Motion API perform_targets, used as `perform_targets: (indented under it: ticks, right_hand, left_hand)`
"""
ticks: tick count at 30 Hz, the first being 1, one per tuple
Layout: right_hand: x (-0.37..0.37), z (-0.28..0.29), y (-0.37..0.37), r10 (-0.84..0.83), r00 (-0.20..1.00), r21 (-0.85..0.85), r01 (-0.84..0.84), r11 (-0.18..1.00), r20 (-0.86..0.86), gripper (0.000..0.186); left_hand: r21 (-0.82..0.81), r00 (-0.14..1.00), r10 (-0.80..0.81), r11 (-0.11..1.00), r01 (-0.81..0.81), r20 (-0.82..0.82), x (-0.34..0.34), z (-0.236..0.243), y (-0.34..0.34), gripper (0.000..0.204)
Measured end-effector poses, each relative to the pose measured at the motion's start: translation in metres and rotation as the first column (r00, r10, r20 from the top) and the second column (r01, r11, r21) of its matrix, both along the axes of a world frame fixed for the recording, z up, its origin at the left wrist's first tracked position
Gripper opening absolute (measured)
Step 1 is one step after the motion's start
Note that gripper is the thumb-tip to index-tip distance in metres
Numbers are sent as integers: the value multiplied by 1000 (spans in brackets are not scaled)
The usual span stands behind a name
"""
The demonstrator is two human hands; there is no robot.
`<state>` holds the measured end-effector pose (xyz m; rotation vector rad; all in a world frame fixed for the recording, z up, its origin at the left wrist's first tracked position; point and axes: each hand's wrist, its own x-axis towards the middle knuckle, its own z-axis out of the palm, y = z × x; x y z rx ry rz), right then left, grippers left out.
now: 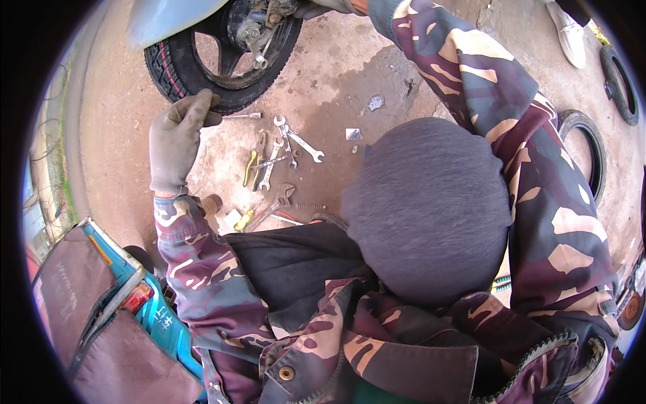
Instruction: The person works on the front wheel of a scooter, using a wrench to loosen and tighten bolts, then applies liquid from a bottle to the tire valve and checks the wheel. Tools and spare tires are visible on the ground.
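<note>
My left hand (176, 138), in a grey glove, is closed with fingertips pinched together beside the lower edge of a black motorcycle tyre (165, 75) with a red line on its tread. A metal rod (242, 116) with a socket-like end shows just beyond those fingertips; whether they grip it, I cannot tell. At the upper edge of the view, my right hand (315, 8), also gloved, reaches toward the wheel's hub (254, 34). Its fingers are mostly cut off or hidden. The wheel stands under a silver-grey fender (171, 19).
Several tools lie on the ground: spanners (306, 145), pliers (258, 161) with yellow grips and an adjustable wrench (277, 200). A spring (311, 206) is near my grey-clothed knee (431, 209). Loose tyres (591, 145) are at right, a teal motorcycle (158, 316) at lower left.
</note>
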<state>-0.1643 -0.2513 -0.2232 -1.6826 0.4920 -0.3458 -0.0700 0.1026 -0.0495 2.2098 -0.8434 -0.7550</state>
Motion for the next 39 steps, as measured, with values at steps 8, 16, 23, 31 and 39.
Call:
perform_targets:
  ticks: [8,16,23,31,39]
  right_hand:
    - [23,-14,7,41,999,207,-37,978,-15,46]
    - [5,3,-1,168,976,135,-150,979,-137,43]
    - [11,8,-8,292,942,84,-282,956,-167,42]
    - [8,-9,-6,318,945,42,-315,948,-83,41]
    - [20,-12,-7,311,948,-82,-316,945,-68,40]
  left_hand:
    - [4,977,181,983,-183,110,-20,-4,-11,37]
    - [-56,947,301,953,-296,110,-24,-8,-15,29]
    - [-10,936,315,948,-317,158,-31,-1,-16,32]
    - [23,921,306,947,-321,240,-30,7,-20,32]
    - [-30,928,282,958,-284,243,-24,8,-14,30]
